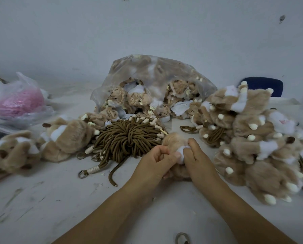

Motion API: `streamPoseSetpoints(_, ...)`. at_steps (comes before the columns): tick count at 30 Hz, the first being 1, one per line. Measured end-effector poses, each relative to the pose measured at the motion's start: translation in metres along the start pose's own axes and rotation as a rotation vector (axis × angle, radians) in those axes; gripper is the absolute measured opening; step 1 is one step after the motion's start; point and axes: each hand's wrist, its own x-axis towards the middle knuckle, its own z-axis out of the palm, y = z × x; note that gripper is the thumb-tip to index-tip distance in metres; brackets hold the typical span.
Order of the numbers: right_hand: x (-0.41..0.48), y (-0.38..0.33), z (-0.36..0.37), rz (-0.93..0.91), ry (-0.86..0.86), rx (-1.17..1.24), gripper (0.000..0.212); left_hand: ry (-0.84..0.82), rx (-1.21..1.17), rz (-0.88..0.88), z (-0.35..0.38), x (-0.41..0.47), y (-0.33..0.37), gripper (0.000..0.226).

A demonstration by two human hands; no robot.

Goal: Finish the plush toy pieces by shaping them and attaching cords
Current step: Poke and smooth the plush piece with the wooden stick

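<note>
A tan plush piece (173, 140) with a white patch sits between my two hands above the table's middle. My left hand (156, 162) grips its left side with curled fingers. My right hand (198, 161) pinches the white part from the right. Just behind my hands lies a bundle of brown cords (127, 138) with cream wrapped ends and metal rings; one cord (94, 169) trails toward the front.
A clear bag (147, 73) of inside-out plush pieces stands at the back. Finished plush pieces are heaped at the right (252, 141) and left (64, 138). A plastic bag with pink material (18, 103) lies far left. A metal ring (182, 238) lies near the front edge.
</note>
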Motion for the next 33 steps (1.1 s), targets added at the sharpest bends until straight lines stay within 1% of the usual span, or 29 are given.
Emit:
streamPoseSetpoints(2,-0.001,0.000,0.001,-0.008,-0.017,-0.010,0.013,0.002,-0.004,-0.003,-0.003,0.001,0.001,0.040)
streamPoseSetpoints(4,0.000,0.001,0.002,-0.002,-0.018,-0.023,0.015,0.032,0.009,0.001,-0.003,0.002,0.000,0.030)
streamPoseSetpoints(6,-0.001,0.000,0.001,0.000,-0.021,-0.007,0.022,0.091,0.084,0.007,-0.002,0.004,-0.002,0.019)
streamPoseSetpoints(9,-0.005,-0.003,0.002,-0.053,-0.057,0.036,0.025,0.212,0.265,0.031,0.000,0.005,-0.003,0.026)
streamPoseSetpoints(11,-0.008,-0.002,0.004,-0.063,-0.103,0.073,0.028,0.304,0.361,0.081,-0.003,0.006,-0.005,0.018)
streamPoseSetpoints(13,-0.010,-0.001,0.007,-0.086,-0.161,0.123,0.038,0.371,0.396,0.119,-0.006,0.006,-0.006,0.014)
streamPoseSetpoints(15,-0.011,-0.002,0.007,-0.108,-0.209,0.122,0.040,0.402,0.387,0.133,-0.008,0.005,-0.005,0.014)
streamPoseSetpoints(17,-0.010,-0.002,0.007,-0.110,-0.217,0.112,0.031,0.395,0.342,0.131,-0.009,0.004,-0.004,0.013)
streamPoseSetpoints(19,-0.007,0.000,0.006,-0.094,-0.198,0.127,0.025,0.354,0.294,0.134,-0.008,0.003,-0.004,0.013)
streamPoseSetpoints(24,-0.003,0.002,0.006,-0.079,-0.167,0.157,0.023,0.291,0.295,0.205,-0.008,0.001,-0.002,0.017)
streamPoseSetpoints(28,0.000,0.005,0.005,-0.055,-0.172,0.174,0.027,0.267,0.366,0.251,-0.008,0.000,-0.003,0.017)
streamPoseSetpoints(30,0.001,0.006,0.003,-0.023,-0.197,0.216,0.028,0.237,0.438,0.340,-0.008,-0.001,-0.002,0.019)
streamPoseSetpoints(33,0.000,0.006,0.001,0.030,-0.227,0.289,0.031,0.170,0.652,0.492,-0.008,-0.001,0.000,0.016)
